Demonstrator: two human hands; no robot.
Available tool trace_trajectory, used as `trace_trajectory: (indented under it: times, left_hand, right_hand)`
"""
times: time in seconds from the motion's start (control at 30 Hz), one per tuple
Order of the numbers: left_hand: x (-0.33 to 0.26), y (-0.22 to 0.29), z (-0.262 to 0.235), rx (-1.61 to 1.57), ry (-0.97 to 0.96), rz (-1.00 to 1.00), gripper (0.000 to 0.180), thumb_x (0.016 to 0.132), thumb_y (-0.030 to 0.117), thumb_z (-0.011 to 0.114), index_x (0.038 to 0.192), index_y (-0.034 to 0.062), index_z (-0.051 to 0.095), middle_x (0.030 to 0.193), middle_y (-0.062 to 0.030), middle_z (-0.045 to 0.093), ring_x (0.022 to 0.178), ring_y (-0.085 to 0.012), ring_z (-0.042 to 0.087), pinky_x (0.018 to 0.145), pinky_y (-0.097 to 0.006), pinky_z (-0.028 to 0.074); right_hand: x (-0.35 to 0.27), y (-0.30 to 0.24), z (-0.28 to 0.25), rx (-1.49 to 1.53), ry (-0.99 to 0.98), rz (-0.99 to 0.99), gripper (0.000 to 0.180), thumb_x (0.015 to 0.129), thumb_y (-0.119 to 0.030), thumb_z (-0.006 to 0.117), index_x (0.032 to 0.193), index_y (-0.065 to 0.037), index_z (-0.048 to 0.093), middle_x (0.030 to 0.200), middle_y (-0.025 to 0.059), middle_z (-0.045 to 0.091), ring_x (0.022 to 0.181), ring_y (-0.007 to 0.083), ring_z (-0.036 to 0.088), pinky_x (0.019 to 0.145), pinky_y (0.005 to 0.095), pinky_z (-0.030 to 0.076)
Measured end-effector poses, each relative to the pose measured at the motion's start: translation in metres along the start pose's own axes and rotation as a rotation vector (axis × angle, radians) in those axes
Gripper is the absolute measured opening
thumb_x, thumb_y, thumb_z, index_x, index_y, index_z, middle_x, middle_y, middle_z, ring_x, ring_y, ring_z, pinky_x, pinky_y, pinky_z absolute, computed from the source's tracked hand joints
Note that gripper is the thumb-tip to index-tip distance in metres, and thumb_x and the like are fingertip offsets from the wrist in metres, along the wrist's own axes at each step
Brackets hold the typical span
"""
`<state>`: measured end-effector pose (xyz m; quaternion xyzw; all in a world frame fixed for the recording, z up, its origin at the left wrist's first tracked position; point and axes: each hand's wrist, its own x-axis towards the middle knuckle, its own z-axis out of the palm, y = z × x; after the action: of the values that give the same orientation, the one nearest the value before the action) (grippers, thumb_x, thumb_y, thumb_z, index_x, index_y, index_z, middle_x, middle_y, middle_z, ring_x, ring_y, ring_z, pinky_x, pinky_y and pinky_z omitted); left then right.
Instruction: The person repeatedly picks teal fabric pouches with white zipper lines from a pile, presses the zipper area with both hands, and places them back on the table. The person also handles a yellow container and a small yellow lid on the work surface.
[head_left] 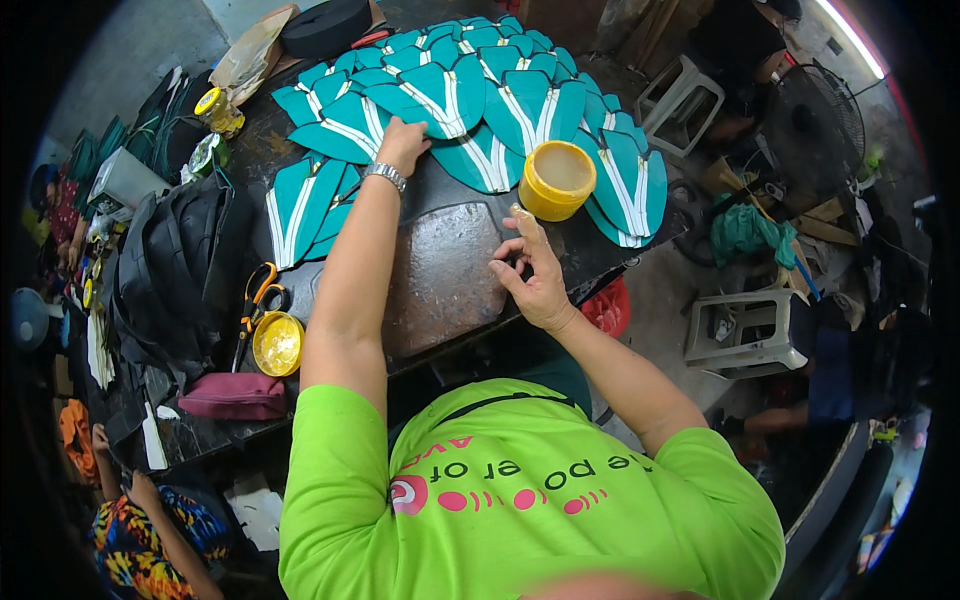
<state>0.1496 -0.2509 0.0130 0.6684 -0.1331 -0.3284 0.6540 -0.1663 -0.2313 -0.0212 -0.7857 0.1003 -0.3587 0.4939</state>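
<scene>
My left hand reaches forward and rests its fingers on a teal fabric piece with white stripes, one of several such pieces spread over the dark worktable. A metal watch sits on that wrist. My right hand hovers over a worn stone slab, fingers partly curled, the index finger raised with a pale smear of glue on its tip. A round yellow glue tub, open and full of pale paste, stands just beyond that hand.
Orange-handled scissors and a yellow lid lie at the left beside a black bag and a maroon pouch. Grey plastic stools and a fan stand at the right. Another person sits at lower left.
</scene>
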Motion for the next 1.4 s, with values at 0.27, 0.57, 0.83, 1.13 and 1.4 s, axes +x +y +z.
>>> trace_trajectory:
  times: [0.27, 0.57, 0.83, 1.13, 1.4]
  left_hand:
    - [-0.1, 0.045, -0.133, 1.415, 0.23, 0.434, 0.059, 0.083, 0.044, 0.076, 0.123, 0.0026, 0.069, 0.111, -0.0234, 0.072, 0.103, -0.0359, 0.071, 0.09, -0.044, 0.055]
    - [-0.134, 0.007, -0.195, 1.547, 0.116, 0.397, 0.05, 0.087, 0.039, 0.07, 0.117, -0.0007, 0.064, 0.103, -0.0281, 0.069, 0.099, -0.0432, 0.067, 0.088, -0.051, 0.053]
    - [-0.155, 0.022, -0.195, 1.584, 0.275, 0.76, 0.023, 0.091, 0.011, 0.057, 0.113, 0.0098, 0.063, 0.107, -0.0145, 0.071, 0.091, -0.0374, 0.07, 0.079, -0.048, 0.057]
    - [-0.229, 0.054, -0.151, 1.021, 0.383, 1.347, 0.037, 0.084, -0.005, 0.062, 0.117, 0.0103, 0.07, 0.109, -0.0115, 0.072, 0.093, -0.0301, 0.071, 0.083, -0.038, 0.058]
    - [-0.277, -0.031, -0.131, 1.015, -0.246, 1.104, 0.033, 0.077, -0.013, 0.06, 0.102, 0.0051, 0.069, 0.105, -0.0116, 0.071, 0.103, -0.0326, 0.069, 0.091, -0.043, 0.055]
  right_hand:
    - [0.0, -0.006, 0.003, -0.042, 0.006, -0.018, 0.078, 0.086, 0.0, 0.072, 0.155, -0.007, 0.035, 0.135, 0.0107, 0.054, 0.095, 0.0104, 0.059, 0.07, 0.0209, 0.044]
    - [0.003, -0.015, 0.008, -0.125, 0.02, -0.046, 0.07, 0.082, -0.013, 0.079, 0.146, -0.007, 0.049, 0.12, 0.008, 0.064, 0.088, 0.015, 0.061, 0.066, 0.0267, 0.045]
    - [0.03, -0.037, -0.052, -0.165, -0.046, -0.129, 0.028, 0.097, -0.025, 0.068, 0.109, 0.0, 0.072, 0.094, 0.0113, 0.063, 0.085, 0.0229, 0.062, 0.078, 0.0315, 0.048]
    - [0.102, -0.016, -0.114, -1.484, -0.118, -0.257, 0.048, 0.101, -0.056, 0.046, 0.113, -0.021, 0.077, 0.115, 0.02, 0.065, 0.122, 0.0392, 0.054, 0.093, 0.0446, 0.048]
    - [0.103, -0.059, -0.103, -1.429, -0.274, 0.168, 0.064, 0.1, -0.064, 0.04, 0.097, -0.014, 0.079, 0.094, 0.0189, 0.069, 0.098, 0.0386, 0.068, 0.079, 0.0487, 0.054]
